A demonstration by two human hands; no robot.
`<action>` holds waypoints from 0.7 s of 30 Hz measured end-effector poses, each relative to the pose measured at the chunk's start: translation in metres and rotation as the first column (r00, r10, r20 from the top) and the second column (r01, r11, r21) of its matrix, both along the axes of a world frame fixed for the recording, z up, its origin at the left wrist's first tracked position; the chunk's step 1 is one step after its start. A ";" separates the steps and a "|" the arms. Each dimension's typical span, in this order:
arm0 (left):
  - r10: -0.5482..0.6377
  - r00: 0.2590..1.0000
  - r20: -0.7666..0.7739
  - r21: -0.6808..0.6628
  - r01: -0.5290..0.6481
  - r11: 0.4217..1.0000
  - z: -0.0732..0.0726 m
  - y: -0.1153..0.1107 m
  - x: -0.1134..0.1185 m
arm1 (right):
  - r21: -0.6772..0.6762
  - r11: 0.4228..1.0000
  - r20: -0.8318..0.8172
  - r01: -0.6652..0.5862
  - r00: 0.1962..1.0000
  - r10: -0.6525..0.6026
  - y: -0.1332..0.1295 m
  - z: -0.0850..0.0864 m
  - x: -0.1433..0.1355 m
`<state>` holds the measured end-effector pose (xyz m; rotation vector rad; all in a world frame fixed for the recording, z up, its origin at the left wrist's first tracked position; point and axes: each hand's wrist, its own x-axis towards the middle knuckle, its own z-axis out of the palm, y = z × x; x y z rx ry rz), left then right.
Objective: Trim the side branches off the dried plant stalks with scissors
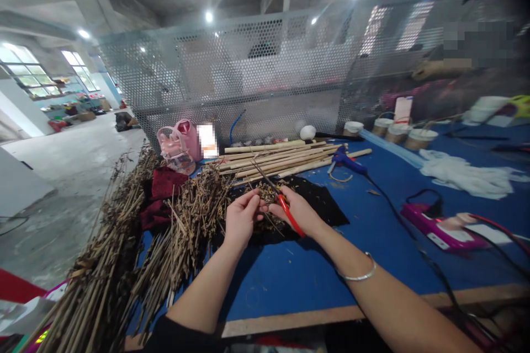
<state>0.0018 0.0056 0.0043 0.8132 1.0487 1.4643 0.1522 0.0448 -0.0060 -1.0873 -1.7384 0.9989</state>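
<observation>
My right hand (304,210) is closed round a pair of red-handled scissors (290,216), whose slim dark blades point up and away to the left. Just beside it, my left hand (240,215) is closed in a pinch, fingertips close to those of the right; what they hold is too small to make out. Both are over a black cloth (329,205) strewn with dry plant bits (268,192). To the left of my left hand lies a heap of dried, branching plant stalks (192,215).
Behind the cloth lie several pale wooden sticks (285,160) and a blue glue gun (350,163). A purple power strip (441,226) with cables and white gloves (467,171) are on the right. More stalks (99,259) hang over the left edge. A perforated metal screen (248,77) stands behind.
</observation>
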 end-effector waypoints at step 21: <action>-0.061 0.994 -0.095 -0.007 0.061 0.998 -0.002 -0.008 0.011 | 0.049 0.992 0.329 -0.119 0.939 0.097 -0.011 0.007 -0.006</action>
